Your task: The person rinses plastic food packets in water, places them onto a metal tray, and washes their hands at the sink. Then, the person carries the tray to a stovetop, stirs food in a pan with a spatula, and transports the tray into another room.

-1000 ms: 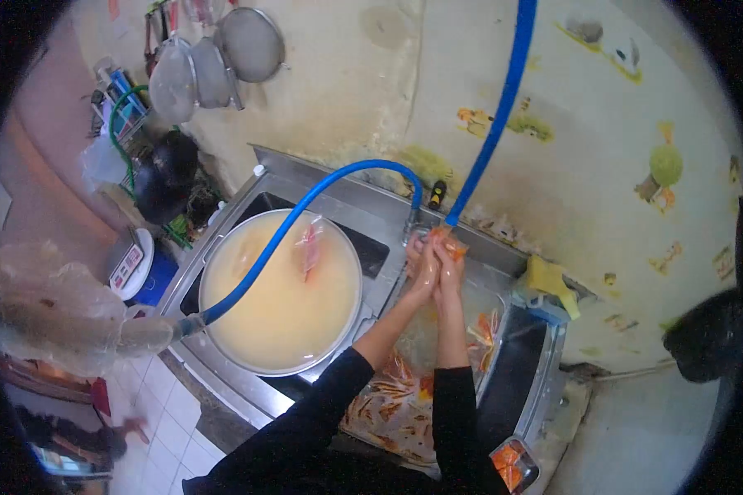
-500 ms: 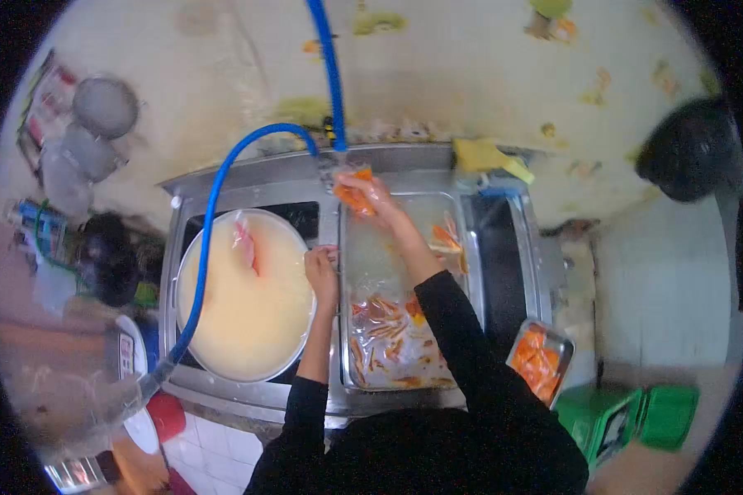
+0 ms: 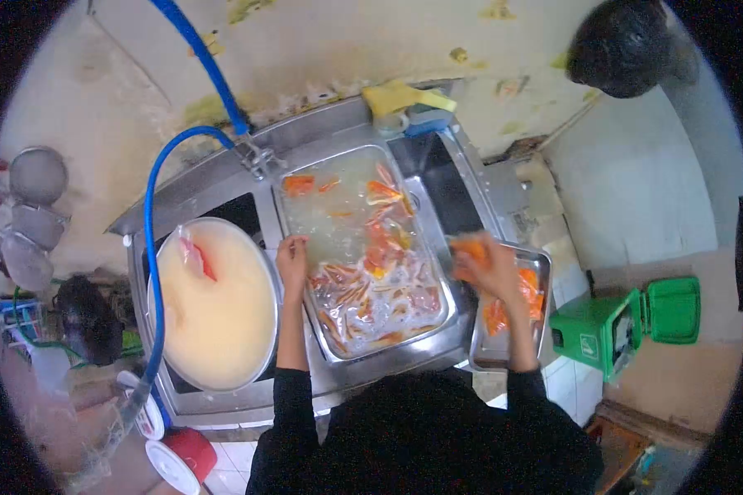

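My right hand [image 3: 494, 271] is slightly blurred, with its fingers closed on an orange packet [image 3: 469, 247], seemingly wrapped in clear plastic. It is over the near left part of a small metal tray [image 3: 491, 356] holding more orange packets [image 3: 530, 289]. At the left rim of a large metal tray [image 3: 447, 318], my left hand [image 3: 291, 262] has its fingers curled against the edge. Cloudy water fills that tray. Clear bags with orange strips [image 3: 371, 301] crowd its near half, and a few orange packets [image 3: 299, 186] lie farther back.
Left of the tray stands a round basin [image 3: 215, 322] of pale cloudy liquid with a pink-red packet [image 3: 196, 260] in it. A blue hose [image 3: 151, 231] crosses its left side. A tap [image 3: 257, 161] and yellow cloth [image 3: 392, 97] are behind; a green bin [image 3: 594, 338] stands right.
My right hand has moved from the tray's far left corner to the small tray on the right, carrying an orange packet. The view has turned right; my left hand remains at the tray's left edge.
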The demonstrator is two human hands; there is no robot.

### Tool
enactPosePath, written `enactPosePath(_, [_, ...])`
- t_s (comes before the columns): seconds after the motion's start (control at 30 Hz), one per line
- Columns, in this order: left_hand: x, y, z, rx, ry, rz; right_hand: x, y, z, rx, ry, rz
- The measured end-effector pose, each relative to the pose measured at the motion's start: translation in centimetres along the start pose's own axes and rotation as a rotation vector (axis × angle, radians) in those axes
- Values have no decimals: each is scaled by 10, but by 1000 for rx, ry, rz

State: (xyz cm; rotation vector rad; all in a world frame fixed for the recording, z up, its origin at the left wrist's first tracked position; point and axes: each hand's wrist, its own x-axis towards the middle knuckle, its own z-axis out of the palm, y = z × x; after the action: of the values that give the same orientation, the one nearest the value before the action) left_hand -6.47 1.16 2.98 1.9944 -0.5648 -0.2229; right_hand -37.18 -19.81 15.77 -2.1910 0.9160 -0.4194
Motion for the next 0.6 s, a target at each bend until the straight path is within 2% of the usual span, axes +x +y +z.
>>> enactPosePath(0.07, [7, -12, 6, 26, 30, 26, -25, 18, -34, -299, -9, 137])
enactPosePath(0.1, [13, -11, 10, 37, 43, 57, -25, 22, -38, -292, -10, 131])
enactPosePath(0.17, [25, -8, 20, 56, 77, 73, -24, 26, -40, -616, -105, 27])
enactPosePath(0.2, [34, -6, 25, 68, 108, 86, -14, 25, -31, -613, -102, 28])
enactPosePath(0.27, [59, -4, 34, 81, 119, 170, 25, 25, 8, -290, -123, -127])
enactPosePath(0.33, [84, 9, 40, 297, 223, 510, 76, 15, 57, -143, -253, -247])
enactPosePath(0.37, [97, 11, 41, 298, 228, 519, 109, 29, 98, -109, -248, -346])
enactPosePath(0.4, [109, 13, 42, 304, 64, 473, 138, 36, 131, -75, -242, -446])
enactPosePath(0.43, [120, 15, 43, 310, -98, 424, 152, 12, 139, -235, -229, -426])
enactPosePath(0.47, [126, 14, 45, 311, -91, 427, 163, -8, 144, -393, -218, -402])
enactPosePath(0.5, [128, 10, 51, 427, -106, 384, 171, -9, 156, -391, -218, -408])
enactPosePath(0.53, [129, 1, 56, 543, -122, 337, 180, -2, 175, -554, -264, -311])
enactPosePath(0.6, [129, -29, 63, 532, -138, 345, 191, 16, 209, -709, -323, -208])
